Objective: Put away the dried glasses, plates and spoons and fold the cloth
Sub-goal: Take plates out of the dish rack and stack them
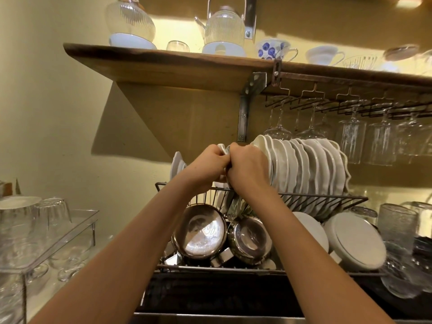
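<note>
Both my hands meet above the upper tier of a black wire dish rack [327, 198]. My left hand [205, 168] and my right hand [249, 168] both grip a white plate [222, 148] that stands on edge; only its top rim shows between the fingers. To the right of my hands a row of several white scalloped plates [304, 169] stands upright in the rack. One more white plate [177, 164] leans at the rack's left end. No spoons or cloth are visible.
Two steel bowls [201, 232] and white lids [357, 239] lean in the lower tier. Clear glasses [35, 216] stand on an acrylic stand at left, textured tumblers [397, 220] at right. Stemmed glasses [280, 127] hang under a wooden shelf [163, 66] with glass teapots.
</note>
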